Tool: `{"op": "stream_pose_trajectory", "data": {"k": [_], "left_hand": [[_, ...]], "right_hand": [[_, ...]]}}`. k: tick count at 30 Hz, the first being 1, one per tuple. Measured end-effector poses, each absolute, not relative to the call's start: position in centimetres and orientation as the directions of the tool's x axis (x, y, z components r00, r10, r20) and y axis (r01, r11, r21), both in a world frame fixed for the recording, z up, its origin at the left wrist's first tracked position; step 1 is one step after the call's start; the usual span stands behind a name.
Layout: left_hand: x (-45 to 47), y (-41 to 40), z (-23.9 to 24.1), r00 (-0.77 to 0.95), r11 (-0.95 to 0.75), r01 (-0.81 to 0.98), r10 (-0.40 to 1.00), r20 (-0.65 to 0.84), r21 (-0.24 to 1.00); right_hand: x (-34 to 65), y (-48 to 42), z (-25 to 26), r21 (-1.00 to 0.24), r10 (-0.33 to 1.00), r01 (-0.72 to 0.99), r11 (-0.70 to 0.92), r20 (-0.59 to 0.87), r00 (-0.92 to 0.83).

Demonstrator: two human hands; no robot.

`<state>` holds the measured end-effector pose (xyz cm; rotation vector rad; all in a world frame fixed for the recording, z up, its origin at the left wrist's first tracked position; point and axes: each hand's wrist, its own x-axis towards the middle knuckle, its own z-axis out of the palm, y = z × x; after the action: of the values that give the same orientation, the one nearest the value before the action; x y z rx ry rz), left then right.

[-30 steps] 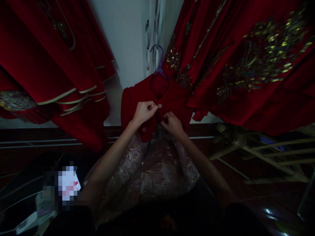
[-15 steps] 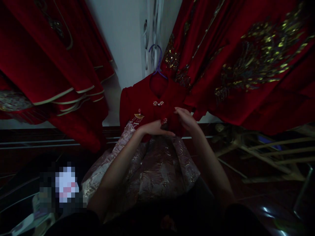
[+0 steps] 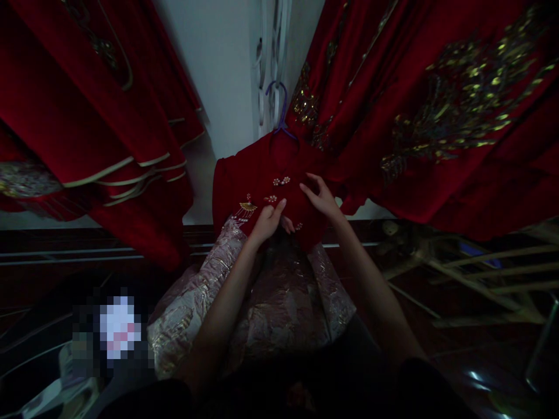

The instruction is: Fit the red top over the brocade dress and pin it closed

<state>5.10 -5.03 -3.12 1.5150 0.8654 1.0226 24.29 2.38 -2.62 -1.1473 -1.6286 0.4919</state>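
Note:
A short red jacket [image 3: 238,180] hangs from a purple hanger [image 3: 283,123]. Pearl-like flower fastenings [image 3: 282,181] run down its front, and a gold fan-shaped ornament [image 3: 248,206] with dangling beads sits on its left side in view. My left hand [image 3: 265,224] is closed on the jacket's lower front edge, thumb on top and fingertips showing from underneath. At the jacket's right front, my right hand [image 3: 323,199] rests with thumb and fingers apart. Below lies pale pink brocade cloth [image 3: 283,297] with a metallic sheen.
Red garments with light trim [image 3: 109,116] hang at the left, and gold-sequinned red garments [image 3: 471,99] at the right. Metal links [image 3: 275,52] hang above the hanger. A slatted wooden rack [image 3: 480,279] stands on the dark floor at the right.
My left hand has shifted slightly up and turned, folding the jacket's front edge so a fastening now shows further left. My right hand has moved up a little and its fingers have spread.

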Motion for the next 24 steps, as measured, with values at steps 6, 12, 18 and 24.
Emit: {"op": "stream_pose_trajectory", "data": {"k": [6,12,18,24], "left_hand": [[2.6,-4.4,-2.9,-0.027,-0.432,0.039,0.901,0.433,0.901],[0.7,-3.2,-5.4,-0.029,-0.24,-0.09,0.971,0.239,0.967],[0.4,-2.5,-6.3,-0.119,-0.275,-0.006,0.955,0.272,0.961],[-0.2,-2.8,-6.6,-0.09,-0.407,0.281,0.891,0.446,0.869]], "right_hand": [[23.9,2.8,-2.2,-0.749,0.848,0.46,0.477,0.529,-0.019],[22.2,-0.5,-2.2,-0.648,0.745,0.564,0.512,0.662,0.086],[17.6,-4.6,-2.1,-0.74,0.85,0.431,0.516,0.502,-0.156],[14.7,-4.7,-3.4,-0.771,0.879,0.425,0.475,0.433,-0.197]]}}
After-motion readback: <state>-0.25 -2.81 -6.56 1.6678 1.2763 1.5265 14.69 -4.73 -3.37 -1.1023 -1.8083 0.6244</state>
